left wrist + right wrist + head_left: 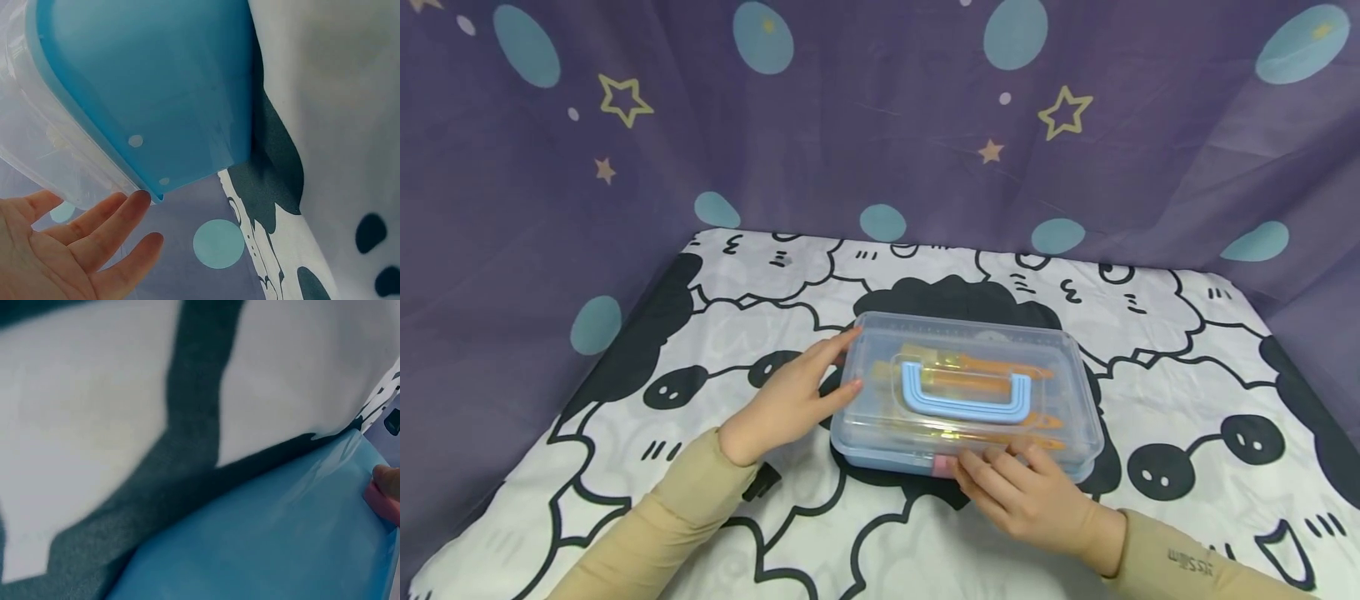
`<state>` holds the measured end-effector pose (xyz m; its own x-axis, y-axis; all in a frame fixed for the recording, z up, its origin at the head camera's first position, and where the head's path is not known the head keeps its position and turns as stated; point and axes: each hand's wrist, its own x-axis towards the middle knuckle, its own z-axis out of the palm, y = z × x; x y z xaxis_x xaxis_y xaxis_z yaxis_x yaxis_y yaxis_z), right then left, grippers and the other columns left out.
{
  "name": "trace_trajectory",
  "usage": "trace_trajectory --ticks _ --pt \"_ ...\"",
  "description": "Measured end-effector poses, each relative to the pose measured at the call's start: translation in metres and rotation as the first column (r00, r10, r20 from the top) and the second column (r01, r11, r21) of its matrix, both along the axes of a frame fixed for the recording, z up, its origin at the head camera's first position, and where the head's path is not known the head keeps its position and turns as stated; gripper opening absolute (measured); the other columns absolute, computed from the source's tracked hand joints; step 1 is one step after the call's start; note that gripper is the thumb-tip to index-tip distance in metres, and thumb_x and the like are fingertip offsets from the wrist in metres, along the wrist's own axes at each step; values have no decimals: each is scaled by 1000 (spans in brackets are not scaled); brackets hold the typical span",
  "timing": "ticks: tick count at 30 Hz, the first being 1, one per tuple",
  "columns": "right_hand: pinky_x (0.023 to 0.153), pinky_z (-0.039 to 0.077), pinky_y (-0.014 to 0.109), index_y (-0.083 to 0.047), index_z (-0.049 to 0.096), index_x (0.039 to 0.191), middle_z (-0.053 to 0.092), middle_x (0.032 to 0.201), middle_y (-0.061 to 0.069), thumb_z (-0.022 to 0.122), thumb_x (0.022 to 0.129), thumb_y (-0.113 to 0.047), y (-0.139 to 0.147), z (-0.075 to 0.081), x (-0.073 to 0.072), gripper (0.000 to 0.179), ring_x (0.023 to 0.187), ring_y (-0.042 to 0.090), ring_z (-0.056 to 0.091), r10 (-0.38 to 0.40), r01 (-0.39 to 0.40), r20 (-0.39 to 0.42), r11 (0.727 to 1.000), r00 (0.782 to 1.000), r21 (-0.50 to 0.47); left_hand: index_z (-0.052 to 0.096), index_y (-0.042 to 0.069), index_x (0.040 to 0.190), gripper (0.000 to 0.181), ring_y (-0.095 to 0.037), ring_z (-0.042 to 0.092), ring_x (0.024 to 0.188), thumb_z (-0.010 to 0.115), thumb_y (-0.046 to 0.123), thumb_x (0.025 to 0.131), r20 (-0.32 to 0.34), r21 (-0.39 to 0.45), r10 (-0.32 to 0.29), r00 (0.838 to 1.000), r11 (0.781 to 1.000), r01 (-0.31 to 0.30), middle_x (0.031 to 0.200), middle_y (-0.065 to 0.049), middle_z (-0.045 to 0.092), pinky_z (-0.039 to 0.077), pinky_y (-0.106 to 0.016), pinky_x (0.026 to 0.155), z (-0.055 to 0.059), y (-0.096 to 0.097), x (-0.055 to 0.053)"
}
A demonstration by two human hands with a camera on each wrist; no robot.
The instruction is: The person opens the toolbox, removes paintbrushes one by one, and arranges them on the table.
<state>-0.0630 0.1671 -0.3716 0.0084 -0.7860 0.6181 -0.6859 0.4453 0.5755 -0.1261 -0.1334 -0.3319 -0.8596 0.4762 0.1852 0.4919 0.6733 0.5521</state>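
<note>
A plastic storage box (880, 429) with a clear lid and light blue base lies on the cloth, its lid down. A light blue handle (966, 408) lies flat on the lid. Several paintbrushes (1000, 367) with orange handles show through it. My left hand (790, 404) has its fingers spread at the box's left end; in the left wrist view the fingertips (140, 199) meet the lid's rim. My right hand (1030, 496) bends its fingers over the front edge, at the pink latch (942, 466). One fingertip (389, 481) rests on that latch in the right wrist view.
The box stands on a white cloth (692, 458) printed with black cartoon sheep, which covers the table. Behind it and at both sides hangs a purple curtain (865, 133) with stars and blue ovals.
</note>
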Motion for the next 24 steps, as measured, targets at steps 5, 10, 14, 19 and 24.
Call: trace_trajectory --ticks 5,10,14,19,24 --pt "66 40 34 -11 68 97 65 96 3 36 99 -6 1 -1 1 33 76 18 55 -27 27 -8 999 1000 32 28 17 150 65 -26 56 111 56 38 95 1 -3 1 1000 1000 -1 125 -9 54 47 -32 71 -2 0 0" --pt "65 39 31 -11 66 101 64 95 4 35 100 -7 -1 -4 2 31 76 18 54 -55 55 -11 997 998 53 28 17 150 65 -25 56 113 55 38 95 9 2 5 1000 1000 -5 127 -9 53 48 -35 75 -2 0 0" --pt "63 37 29 -10 64 104 63 95 5 34 101 -7 -2 -6 4 30 75 18 54 -77 77 -3 995 997 59 28 17 150 65 -24 56 113 55 38 96 7 -1 5 1000 1000 -5 129 -9 53 48 -36 77 -2 0 0" --pt "63 37 29 -10 63 106 63 96 4 34 101 -8 -3 -8 6 30 77 18 54 -108 108 2 992 994 65 27 17 150 65 -24 55 114 55 38 96 4 -2 3 1000 1000 -3 130 -9 52 48 -37 78 -3 0 0" --pt "65 38 29 -10 63 106 63 96 4 34 101 -8 -3 -9 7 29 78 18 55 -118 118 -3 991 993 69 27 18 150 64 -24 55 114 55 38 96 5 -2 1 1000 1000 -1 132 -9 51 48 -37 78 -2 1 0"
